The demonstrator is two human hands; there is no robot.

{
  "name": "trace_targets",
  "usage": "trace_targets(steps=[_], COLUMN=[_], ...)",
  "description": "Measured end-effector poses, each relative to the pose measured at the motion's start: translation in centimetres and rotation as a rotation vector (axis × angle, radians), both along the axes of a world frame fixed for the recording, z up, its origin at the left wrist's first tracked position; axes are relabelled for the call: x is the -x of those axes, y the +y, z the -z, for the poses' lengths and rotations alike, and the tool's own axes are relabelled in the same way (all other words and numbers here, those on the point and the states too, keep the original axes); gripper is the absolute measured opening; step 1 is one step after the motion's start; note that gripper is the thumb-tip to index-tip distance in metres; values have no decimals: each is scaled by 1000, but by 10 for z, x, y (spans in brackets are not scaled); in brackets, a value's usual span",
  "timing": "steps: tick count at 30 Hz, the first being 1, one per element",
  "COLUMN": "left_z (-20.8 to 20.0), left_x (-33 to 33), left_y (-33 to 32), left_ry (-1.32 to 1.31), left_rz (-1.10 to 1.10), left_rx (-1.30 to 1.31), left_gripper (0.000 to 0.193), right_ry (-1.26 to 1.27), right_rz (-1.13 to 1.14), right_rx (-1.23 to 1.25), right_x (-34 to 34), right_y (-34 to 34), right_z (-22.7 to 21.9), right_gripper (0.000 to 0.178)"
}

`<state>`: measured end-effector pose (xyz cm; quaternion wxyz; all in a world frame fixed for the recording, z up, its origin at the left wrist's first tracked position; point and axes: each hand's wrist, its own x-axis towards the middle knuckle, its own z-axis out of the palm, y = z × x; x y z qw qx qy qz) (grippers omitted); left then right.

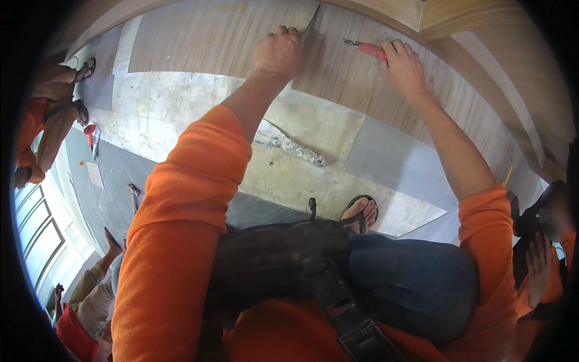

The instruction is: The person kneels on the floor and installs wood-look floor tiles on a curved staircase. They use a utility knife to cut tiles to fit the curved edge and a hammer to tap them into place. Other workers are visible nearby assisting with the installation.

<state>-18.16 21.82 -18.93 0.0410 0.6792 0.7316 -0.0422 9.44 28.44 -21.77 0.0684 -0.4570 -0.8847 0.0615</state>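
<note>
On the far planks (199, 45), the right hand (403, 67) is clamped round a red knife (369, 50), tip pointing left toward the left hand (278, 53) (its grip I cannot tell).

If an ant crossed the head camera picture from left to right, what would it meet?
Pale rectangular sheet → left hand → red-handled cutter → right hand → thin yellow stick → another person's raised hand.
</note>
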Motion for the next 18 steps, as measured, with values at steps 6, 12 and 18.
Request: trace_targets(steps=[6, 12, 18], left_z=[-17, -25, -38], left_x=[4, 27, 30], left_y=[-21, -32, -24], left_ry=[-227, -363, -404], left_rz=[-243, -661, -693], left_rx=[59, 468, 367], left_gripper=[59, 83, 80], right_ry=[144, 165, 280], right_rz=[54, 58, -161], right_rx=[-137, -193, -65], right_x=[-6, 0, 30], right_y=[-11, -14, -8], right_z=[22, 20, -5], right_gripper=[36, 36, 38])
